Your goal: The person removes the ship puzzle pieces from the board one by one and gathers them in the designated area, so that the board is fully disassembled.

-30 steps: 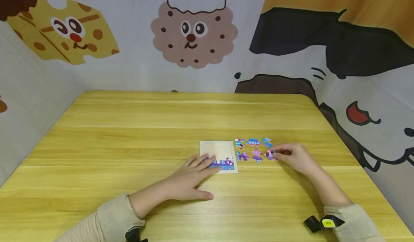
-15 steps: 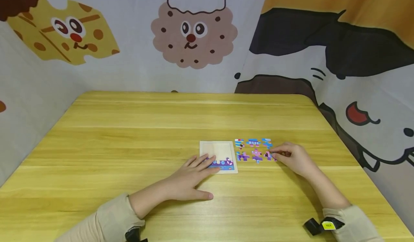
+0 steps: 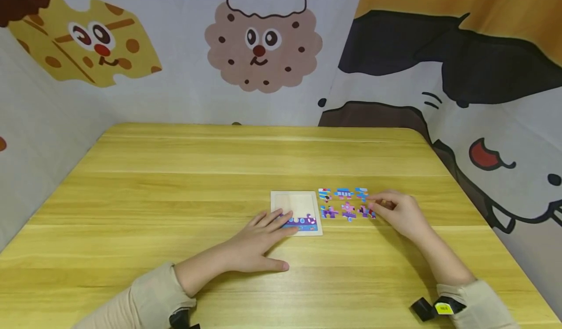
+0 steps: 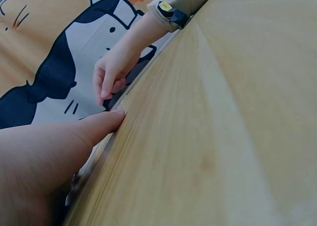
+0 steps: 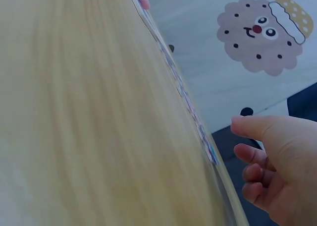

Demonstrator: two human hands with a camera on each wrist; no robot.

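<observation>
My left hand (image 3: 259, 246) lies with fingers spread and straight over the lower left of a shallow pale puzzle tray (image 3: 293, 199). Inside the tray's lower part, a blue and purple strip of picture (image 3: 305, 223) is partly covered by those fingers. Right of the tray, several jigsaw pieces (image 3: 349, 211) lie apart in two rows. Just above the lower right jigsaw piece (image 3: 366, 212) hovers my right hand (image 3: 401, 214). In the right wrist view its thumb and bent fingers (image 5: 252, 153) stand apart, and nothing shows between them.
The wooden table (image 3: 175, 173) reaches back to a cartoon-printed cloth (image 3: 175, 99). More of this cloth hangs along both sides. Each wrist wears a black strapped device (image 3: 448, 305) by a beige sleeve (image 3: 483, 302).
My right hand has drawn slightly up and back from the lower right jigsaw piece, which now shows more fully and has shifted a little. My left hand stays put on the tray.
</observation>
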